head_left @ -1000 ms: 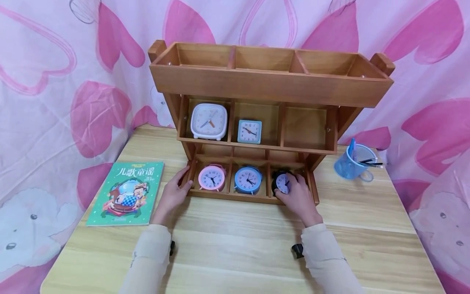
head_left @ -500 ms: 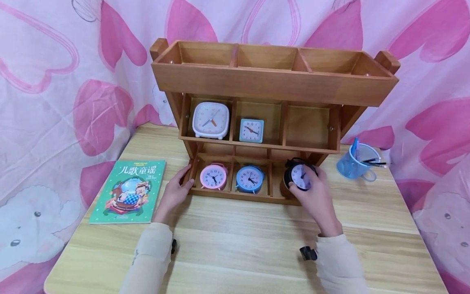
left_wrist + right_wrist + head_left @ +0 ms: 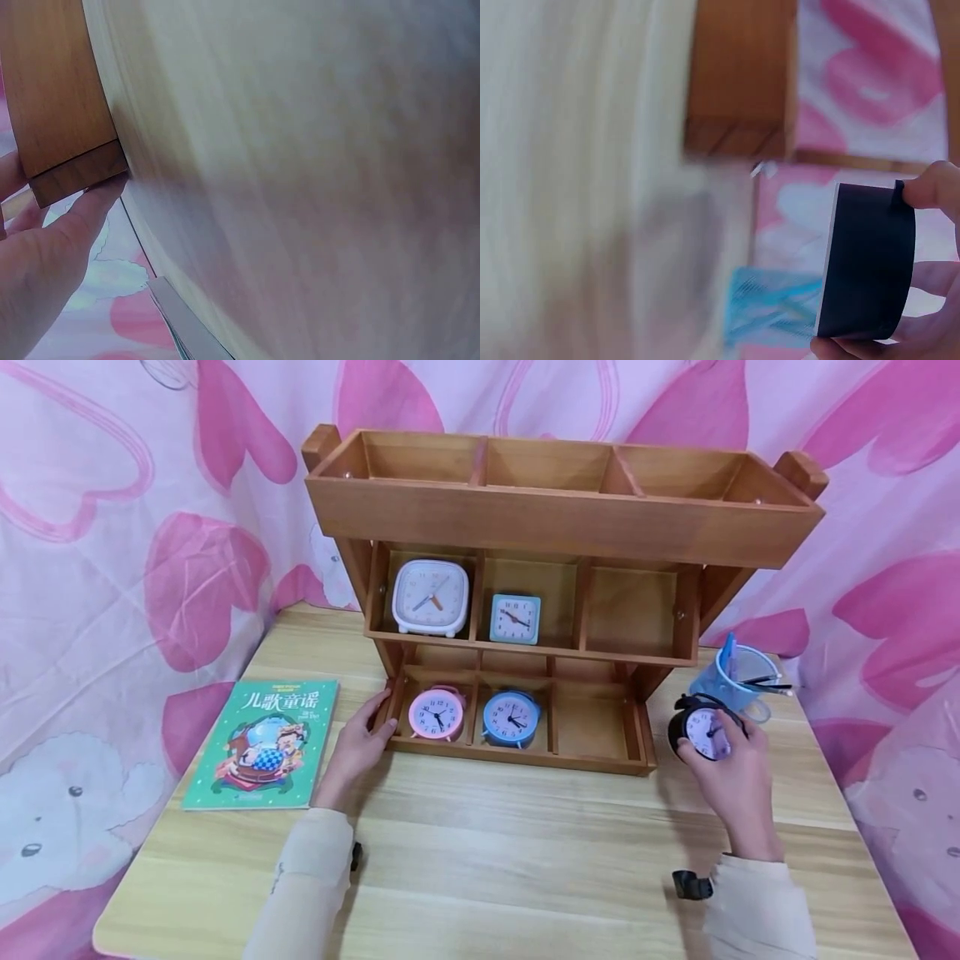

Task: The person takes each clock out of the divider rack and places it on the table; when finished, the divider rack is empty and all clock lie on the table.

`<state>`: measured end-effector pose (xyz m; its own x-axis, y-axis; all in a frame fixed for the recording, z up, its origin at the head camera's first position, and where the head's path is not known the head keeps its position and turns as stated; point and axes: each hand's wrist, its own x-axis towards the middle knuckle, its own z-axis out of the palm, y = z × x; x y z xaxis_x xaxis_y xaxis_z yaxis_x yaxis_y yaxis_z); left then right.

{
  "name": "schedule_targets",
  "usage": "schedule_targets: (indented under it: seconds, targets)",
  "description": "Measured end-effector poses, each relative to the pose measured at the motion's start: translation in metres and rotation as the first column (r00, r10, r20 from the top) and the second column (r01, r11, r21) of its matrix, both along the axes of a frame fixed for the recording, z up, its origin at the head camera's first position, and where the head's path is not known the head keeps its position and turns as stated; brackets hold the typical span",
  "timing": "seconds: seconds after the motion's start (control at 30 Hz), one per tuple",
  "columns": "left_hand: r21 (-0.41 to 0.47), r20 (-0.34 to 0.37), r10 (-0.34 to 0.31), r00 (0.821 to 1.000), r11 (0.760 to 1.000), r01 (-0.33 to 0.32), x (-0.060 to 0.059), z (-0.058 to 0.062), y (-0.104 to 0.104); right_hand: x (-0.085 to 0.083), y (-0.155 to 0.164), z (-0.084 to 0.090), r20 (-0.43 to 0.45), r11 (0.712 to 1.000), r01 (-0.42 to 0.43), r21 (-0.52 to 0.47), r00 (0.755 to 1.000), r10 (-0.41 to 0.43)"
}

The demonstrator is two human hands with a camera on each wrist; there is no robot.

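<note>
My right hand (image 3: 738,781) grips a black alarm clock (image 3: 701,732) with a white dial, to the right of the wooden shelf's bottom tier. In the right wrist view the clock's black casing (image 3: 870,262) sits between thumb and fingers. My left hand (image 3: 360,747) holds the left end of the brown wooden shelf (image 3: 555,518), thumb at its front corner. A pink alarm clock (image 3: 436,714) and a blue alarm clock (image 3: 512,719) stand in the bottom tier's left and middle compartments. On the middle tier are a white clock (image 3: 431,597) and a small square clock (image 3: 514,618).
Behind the black clock stands a blue mesh pen cup (image 3: 723,681) with pens in it. A green children's book (image 3: 262,743) lies at the left of the wooden table (image 3: 510,860). A pink heart-patterned curtain (image 3: 90,568) surrounds the table.
My right hand has lifted the black alarm clock out of the bottom right compartment and carried it right, near the pen cup. The left hand has stayed at the shelf's end.
</note>
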<state>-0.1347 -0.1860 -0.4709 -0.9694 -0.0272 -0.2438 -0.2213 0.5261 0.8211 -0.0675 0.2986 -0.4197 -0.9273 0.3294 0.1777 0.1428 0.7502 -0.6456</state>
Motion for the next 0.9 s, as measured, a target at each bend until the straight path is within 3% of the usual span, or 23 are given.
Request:
schedule_targets:
  seconds: [0.13,0.47,0.7,0.9]
  targets:
    - [-0.011,0.005,-0.004,1.0,1.0,0.004,0.001,-0.001,0.0,-0.004,0.015,-0.015,0.051,1.0,0.013,0.012,0.999,-0.014]
    - [0.007,-0.034,-0.018,0.999,1.0,0.018,0.003,-0.002,0.001,-0.008,0.027,-0.047,0.178,0.999,-0.043,0.008,0.983,0.041]
    - [0.007,-0.025,-0.018,1.0,1.0,0.018,0.003,-0.001,0.003,-0.006,0.027,-0.052,0.254,0.999,-0.041,-0.018,0.966,0.044]
    - [-0.001,-0.043,-0.006,0.999,1.0,0.006,0.002,0.002,0.0,-0.008,0.024,-0.051,0.244,0.998,-0.05,-0.037,0.968,0.057]
